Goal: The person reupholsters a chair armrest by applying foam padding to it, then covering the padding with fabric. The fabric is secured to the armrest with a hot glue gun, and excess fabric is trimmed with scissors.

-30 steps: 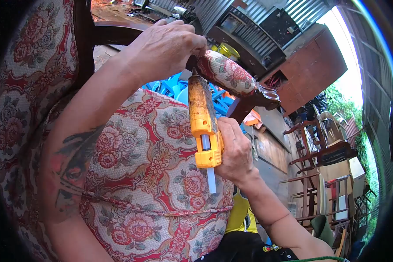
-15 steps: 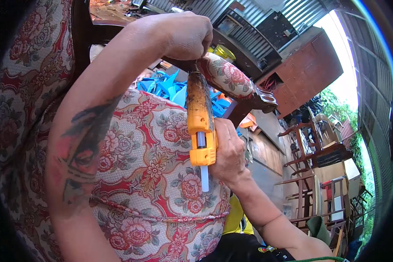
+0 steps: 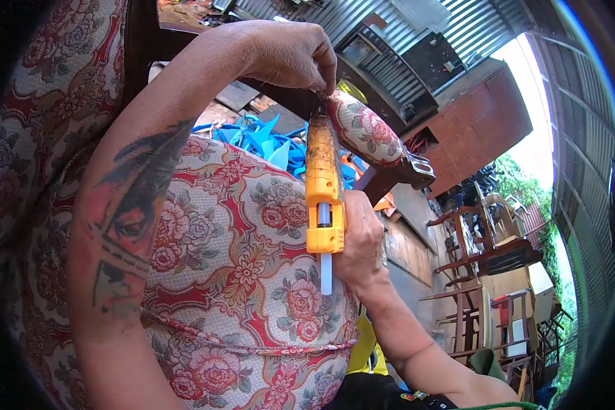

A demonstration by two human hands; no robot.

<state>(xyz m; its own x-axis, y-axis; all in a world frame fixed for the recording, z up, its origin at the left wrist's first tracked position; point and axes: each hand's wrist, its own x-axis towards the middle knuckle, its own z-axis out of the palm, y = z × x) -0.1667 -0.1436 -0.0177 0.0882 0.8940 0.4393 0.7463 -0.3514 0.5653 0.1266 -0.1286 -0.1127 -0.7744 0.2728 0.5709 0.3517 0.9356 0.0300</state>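
Observation:
My right hand [image 3: 361,239] is wrapped around an orange glue gun [image 3: 324,178], its front half stained brown. A translucent glue stick [image 3: 326,273] pokes out of its rear end. The nozzle points up at the near end of a floral padded armrest [image 3: 370,128]. There my left hand [image 3: 290,58] is bent over with its fingers pinched on the pad's fabric edge, right by the nozzle tip. The fingertips are partly hidden. Beneath both arms lies the chair's floral upholstered seat [image 3: 246,273], with a corded seam along it.
Blue scraps [image 3: 270,140] lie in a heap beyond the seat. The armrest's dark wooden scroll [image 3: 417,171] juts out to the right. Wooden chair frames [image 3: 485,253] are piled at the right, and a reddish-brown cabinet [image 3: 471,123] stands behind.
Both hands and the glue gun appear slightly further right, along with a small shift of the whole view. My left fingers now reach lower against the armrest's end.

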